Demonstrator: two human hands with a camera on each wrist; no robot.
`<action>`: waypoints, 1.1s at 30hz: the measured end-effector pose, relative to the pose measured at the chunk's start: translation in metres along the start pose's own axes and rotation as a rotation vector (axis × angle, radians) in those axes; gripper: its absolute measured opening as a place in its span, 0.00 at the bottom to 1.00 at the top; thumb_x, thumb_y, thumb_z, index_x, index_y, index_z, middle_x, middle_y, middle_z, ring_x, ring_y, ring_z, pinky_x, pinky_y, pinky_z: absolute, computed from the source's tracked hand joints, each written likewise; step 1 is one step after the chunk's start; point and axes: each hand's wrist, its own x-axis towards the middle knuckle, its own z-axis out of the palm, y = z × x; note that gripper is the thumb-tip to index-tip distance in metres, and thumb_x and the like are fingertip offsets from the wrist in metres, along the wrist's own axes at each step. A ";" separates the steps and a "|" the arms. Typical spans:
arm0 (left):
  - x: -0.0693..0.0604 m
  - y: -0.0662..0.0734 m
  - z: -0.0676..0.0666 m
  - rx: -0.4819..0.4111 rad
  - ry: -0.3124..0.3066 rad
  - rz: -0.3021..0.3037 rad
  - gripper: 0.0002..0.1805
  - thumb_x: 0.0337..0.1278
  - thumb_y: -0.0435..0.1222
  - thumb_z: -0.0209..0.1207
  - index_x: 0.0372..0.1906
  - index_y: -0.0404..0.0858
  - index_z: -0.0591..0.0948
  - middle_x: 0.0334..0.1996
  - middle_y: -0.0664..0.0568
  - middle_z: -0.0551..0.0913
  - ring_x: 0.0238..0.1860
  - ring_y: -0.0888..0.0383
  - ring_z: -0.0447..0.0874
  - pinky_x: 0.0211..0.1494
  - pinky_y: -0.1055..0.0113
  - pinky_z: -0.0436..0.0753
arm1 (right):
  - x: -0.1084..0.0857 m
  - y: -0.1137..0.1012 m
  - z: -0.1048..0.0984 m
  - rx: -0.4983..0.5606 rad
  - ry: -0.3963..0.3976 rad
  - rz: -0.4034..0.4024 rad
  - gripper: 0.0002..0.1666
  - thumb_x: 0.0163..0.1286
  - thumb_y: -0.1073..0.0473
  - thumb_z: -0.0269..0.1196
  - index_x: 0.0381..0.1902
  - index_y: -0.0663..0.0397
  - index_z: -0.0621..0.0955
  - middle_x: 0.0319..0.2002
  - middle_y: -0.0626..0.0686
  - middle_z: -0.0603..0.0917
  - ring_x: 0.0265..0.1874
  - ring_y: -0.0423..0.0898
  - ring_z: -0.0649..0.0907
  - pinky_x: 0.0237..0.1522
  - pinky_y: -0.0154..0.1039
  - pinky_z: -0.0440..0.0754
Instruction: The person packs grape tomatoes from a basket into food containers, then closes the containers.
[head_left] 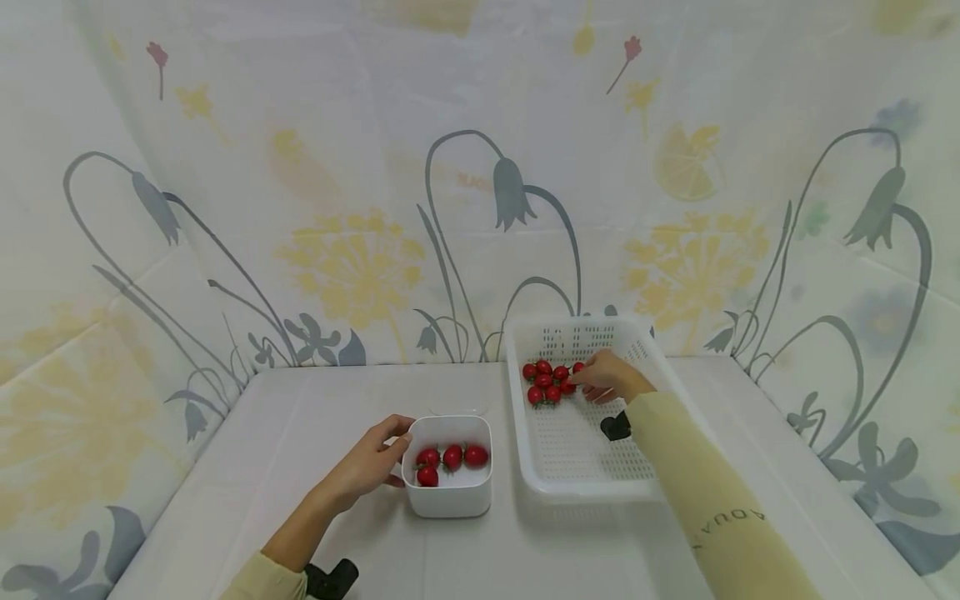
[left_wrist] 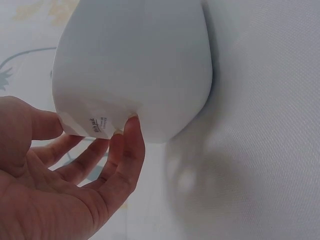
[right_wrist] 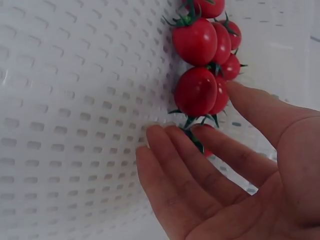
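Observation:
My left hand (head_left: 369,460) holds the left side of a small white square container (head_left: 450,502), its thumb near the rim. In the left wrist view, curled fingertips touch the container's wall (left_wrist: 135,60) by some small print. Several red cherry tomatoes (head_left: 452,457) lie inside it. To the right, my right hand (head_left: 609,375) reaches into a white perforated basket (head_left: 558,454), beside a cluster of cherry tomatoes (head_left: 543,381) with green stems. In the right wrist view, the thumb and fingers are spread apart around the nearest tomatoes (right_wrist: 196,92), with none gripped.
The container and basket stand side by side on a white-covered table (head_left: 315,408). A floral-printed sheet (head_left: 480,167) hangs behind the table and at both sides. Black wrist mounts (head_left: 332,579) show on both arms, the right one over the basket.

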 end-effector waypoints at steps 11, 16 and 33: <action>0.000 0.001 -0.001 0.004 0.003 0.000 0.19 0.80 0.37 0.48 0.67 0.34 0.71 0.63 0.37 0.74 0.48 0.47 0.83 0.43 0.50 0.90 | 0.013 -0.006 0.008 0.009 0.014 0.064 0.14 0.68 0.58 0.68 0.35 0.64 0.78 0.28 0.60 0.84 0.25 0.49 0.86 0.35 0.44 0.90; 0.000 0.000 -0.001 -0.004 -0.006 0.010 0.19 0.80 0.36 0.48 0.67 0.33 0.71 0.63 0.37 0.74 0.48 0.44 0.83 0.43 0.50 0.90 | 0.018 -0.004 0.009 0.009 0.006 0.057 0.11 0.64 0.62 0.70 0.30 0.62 0.78 0.26 0.58 0.84 0.24 0.48 0.85 0.32 0.44 0.90; 0.000 0.003 -0.001 -0.009 -0.015 0.014 0.19 0.80 0.36 0.48 0.67 0.33 0.71 0.63 0.36 0.74 0.48 0.45 0.84 0.43 0.51 0.90 | 0.006 -0.002 0.008 0.005 -0.048 -0.026 0.11 0.66 0.71 0.67 0.44 0.74 0.82 0.35 0.60 0.84 0.31 0.47 0.86 0.40 0.44 0.90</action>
